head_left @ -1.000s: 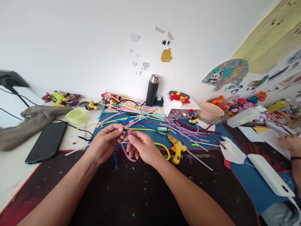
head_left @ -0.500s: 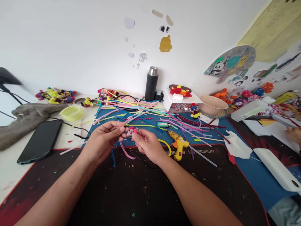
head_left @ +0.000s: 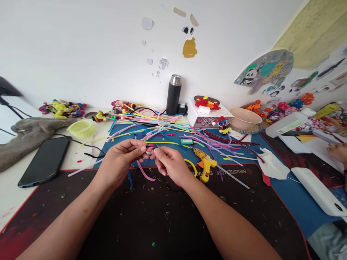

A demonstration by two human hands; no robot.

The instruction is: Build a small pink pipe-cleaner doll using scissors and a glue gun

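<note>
Between my two hands is a small pink and magenta piece, mostly covered by fingers; its kind cannot be made out. My left hand pinches it from the left with thumb and forefinger. From the right, my right hand has its thumb and fingertips closed at the same piece, with a thin shiny tip near the thumb. A pink pipe cleaner and a blue pipe cleaner lie below the hands. A yellow glue gun rests just right of my right hand.
Many pipe cleaners spread behind the hands. A black thermos, a white box and a beige bowl stand at the back. A phone lies left. Another person's hand is at the right edge.
The pink piece has turned and is now more hidden by my fingers. Both hands stay at nearly the same place; the view has shifted slightly.
</note>
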